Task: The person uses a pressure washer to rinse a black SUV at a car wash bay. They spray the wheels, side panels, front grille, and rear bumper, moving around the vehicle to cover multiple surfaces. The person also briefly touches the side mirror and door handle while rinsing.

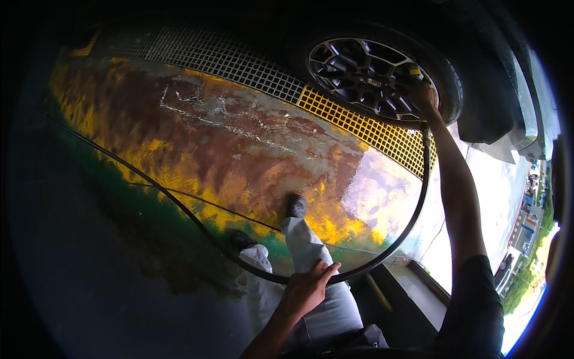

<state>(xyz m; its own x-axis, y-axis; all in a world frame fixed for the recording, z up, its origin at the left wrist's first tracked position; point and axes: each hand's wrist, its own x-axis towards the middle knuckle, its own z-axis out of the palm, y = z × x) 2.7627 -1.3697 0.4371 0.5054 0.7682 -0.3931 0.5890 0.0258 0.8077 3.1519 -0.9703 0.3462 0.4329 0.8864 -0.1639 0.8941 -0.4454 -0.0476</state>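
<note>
My right hand (423, 98) reaches to the rim of a car wheel with dark and silver alloy spokes (374, 83). It is closed around a hand tool with a yellow end (415, 72), mostly hidden by my fingers and shadow. From just below that hand, a thick black hose (421, 197) with a metal fitting (425, 134) curves down in a wide loop. Lower down, in front of my light trousers, my left hand (307, 287) grips the same hose. The hose runs on to the far left across the floor.
Yellow and grey floor grating (367, 130) lies beside the tyre (455, 89). The painted floor (251, 157) is worn, and a thin cable (215, 204) crosses it near my shoes (296, 205). A dark car body (484, 89) overhangs the wheel. Bright outdoor ground (493, 179) shows at right.
</note>
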